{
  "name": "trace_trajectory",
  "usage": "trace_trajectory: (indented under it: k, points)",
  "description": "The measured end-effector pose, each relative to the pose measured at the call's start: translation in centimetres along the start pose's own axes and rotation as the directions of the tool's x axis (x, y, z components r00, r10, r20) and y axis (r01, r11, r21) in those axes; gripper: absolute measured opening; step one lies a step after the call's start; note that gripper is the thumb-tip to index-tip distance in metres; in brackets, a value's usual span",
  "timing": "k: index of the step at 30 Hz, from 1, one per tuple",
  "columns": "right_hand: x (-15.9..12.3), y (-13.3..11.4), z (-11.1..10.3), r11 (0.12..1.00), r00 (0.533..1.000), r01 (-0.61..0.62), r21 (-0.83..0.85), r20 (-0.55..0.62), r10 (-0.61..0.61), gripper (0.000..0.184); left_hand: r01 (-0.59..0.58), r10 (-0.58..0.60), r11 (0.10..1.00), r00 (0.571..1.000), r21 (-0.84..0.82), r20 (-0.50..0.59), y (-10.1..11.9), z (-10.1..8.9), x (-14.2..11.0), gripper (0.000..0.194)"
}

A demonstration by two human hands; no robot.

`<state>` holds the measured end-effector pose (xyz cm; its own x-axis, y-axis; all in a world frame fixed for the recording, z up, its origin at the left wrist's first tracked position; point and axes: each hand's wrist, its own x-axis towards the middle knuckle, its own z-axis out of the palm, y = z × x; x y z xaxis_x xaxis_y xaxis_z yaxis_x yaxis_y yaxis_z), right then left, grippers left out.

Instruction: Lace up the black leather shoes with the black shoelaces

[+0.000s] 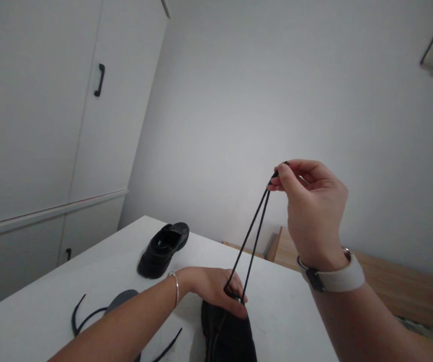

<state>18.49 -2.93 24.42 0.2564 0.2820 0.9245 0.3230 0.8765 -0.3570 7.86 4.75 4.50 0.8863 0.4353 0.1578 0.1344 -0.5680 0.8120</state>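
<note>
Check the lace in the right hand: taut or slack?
Taut: both strands of the lace run straight, without sag, from the right hand down to the left hand at the near shoe.

White table (284, 311) bearing black shoe (155, 257), laced shoe (234, 338), dark cord (74, 320) and grey piece (122, 298)
</note>
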Motion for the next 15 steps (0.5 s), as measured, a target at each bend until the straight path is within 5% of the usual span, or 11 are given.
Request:
trace_trajectory:
  k: [9, 15]
  points:
    - [0.2, -2.4, 0.2, 0.981, 0.974, 0.187, -0.059, -0.121, -0.193, 0.008, 0.039, -0.033, 0.996, 0.996, 0.076, -0.088, -0.5, 1.5, 0.6, 0.047]
    - [-0.1, -2.6, -0.6, 0.984, 0.970, 0.173, -0.044, -0.166, -0.178, 0.007, 0.050, -0.042, 0.997, 0.990, 0.055, -0.135, -0.2, 1.2, 0.0, 0.031]
